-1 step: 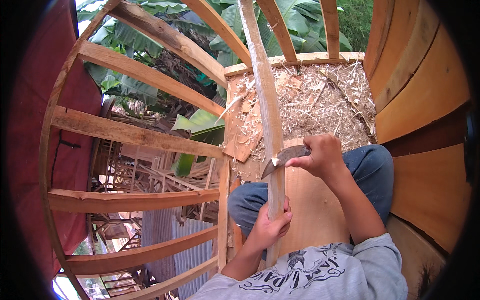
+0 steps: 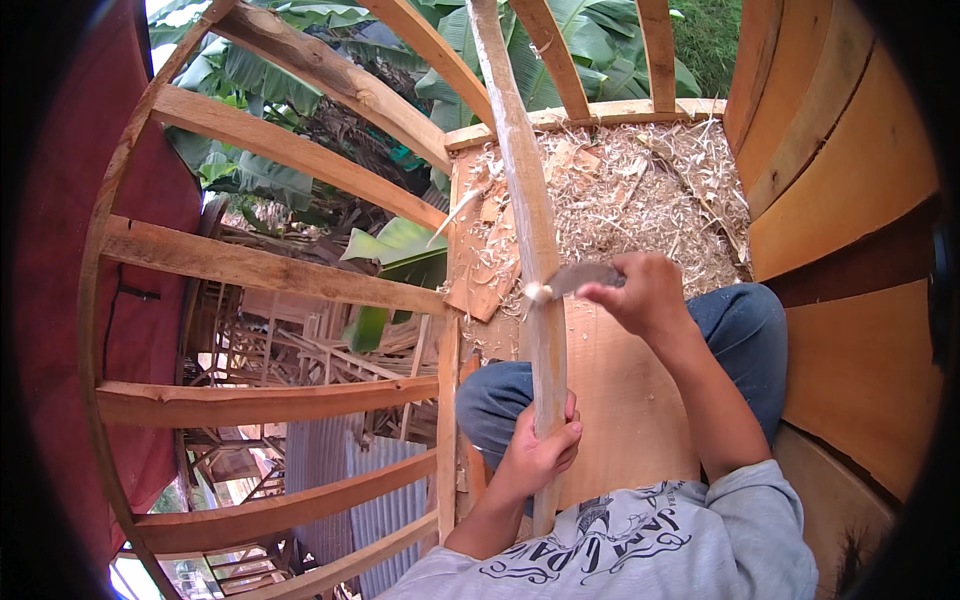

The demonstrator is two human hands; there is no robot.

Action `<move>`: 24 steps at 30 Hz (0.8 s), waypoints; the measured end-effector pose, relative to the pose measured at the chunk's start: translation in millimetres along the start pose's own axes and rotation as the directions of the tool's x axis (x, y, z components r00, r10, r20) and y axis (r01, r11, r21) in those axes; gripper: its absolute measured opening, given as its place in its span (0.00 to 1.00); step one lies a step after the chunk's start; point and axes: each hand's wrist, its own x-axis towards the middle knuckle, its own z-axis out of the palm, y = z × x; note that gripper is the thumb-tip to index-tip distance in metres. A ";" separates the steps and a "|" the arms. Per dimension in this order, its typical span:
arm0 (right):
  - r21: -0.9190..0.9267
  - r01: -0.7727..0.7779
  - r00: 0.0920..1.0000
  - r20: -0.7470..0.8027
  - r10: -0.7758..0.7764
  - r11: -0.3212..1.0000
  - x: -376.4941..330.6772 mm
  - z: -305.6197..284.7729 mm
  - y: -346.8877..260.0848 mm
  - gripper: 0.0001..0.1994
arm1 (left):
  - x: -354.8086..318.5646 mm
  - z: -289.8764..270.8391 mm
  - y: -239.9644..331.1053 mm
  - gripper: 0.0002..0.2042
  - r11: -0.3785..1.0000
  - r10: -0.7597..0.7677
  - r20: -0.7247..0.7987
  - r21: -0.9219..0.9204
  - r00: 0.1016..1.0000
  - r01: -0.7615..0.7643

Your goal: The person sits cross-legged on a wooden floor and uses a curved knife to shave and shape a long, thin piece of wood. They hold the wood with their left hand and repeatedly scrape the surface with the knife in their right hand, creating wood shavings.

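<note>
A long pale wooden pole (image 2: 527, 190) runs from my lap up and away past the far rail. Near its lower end my left hand (image 2: 545, 445) is closed around it. My right hand (image 2: 645, 293) grips a curved, dark-bladed knife (image 2: 583, 279), its handle hidden in the fist and the thumb lying along the blade. The blade crosses the pole above my left hand and touches the wood. At the cutting edge sits a small pale curl of wood (image 2: 540, 293), partly blurred.
Wood shavings (image 2: 650, 200) cover the floor ahead, beside loose flat wood pieces (image 2: 490, 275). A slatted wooden railing (image 2: 270, 265) curves along the left, with banana leaves (image 2: 400, 245) beyond. Plank walling (image 2: 850, 240) closes the right. My bent knees flank a plain board (image 2: 625, 400).
My right hand and the knife have moved slightly farther up the pole, away from my body. The left hand keeps its hold, and the pole has shifted slightly left.
</note>
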 end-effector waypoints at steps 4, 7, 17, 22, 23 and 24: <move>0.123 -0.377 0.908 -0.145 0.393 0.918 46.8 -31.9 72.5 0.42 | -17.2 4.7 -20.8 0.09 0.981 -0.107 0.077 0.169 0.991 0.092; 0.367 -0.383 0.896 -0.076 0.438 0.848 30.2 -44.3 93.8 0.41 | -9.8 -29.1 -5.7 0.09 0.983 -0.084 -0.093 -0.170 0.992 0.067; 0.005 0.093 0.987 0.128 -0.093 0.996 -61.4 -19.6 -31.1 0.41 | -3.9 -9.5 -1.4 0.07 0.991 -0.054 0.032 -0.120 0.998 0.057; -0.054 0.119 0.993 0.003 -0.119 0.991 -27.1 -20.8 -8.1 0.42 | -10.9 3.9 -9.4 0.07 0.999 -0.047 -0.074 -0.029 0.996 0.044; -0.048 0.118 0.993 0.004 -0.118 0.992 -24.7 -19.4 -7.2 0.42 | -10.3 5.8 -8.7 0.07 0.999 -0.046 -0.097 -0.024 0.994 0.044; -0.042 0.117 0.993 0.006 -0.117 0.992 -23.0 -17.7 -7.0 0.42 | -11.4 5.7 -9.5 0.09 0.999 -0.051 -0.104 -0.015 0.993 0.049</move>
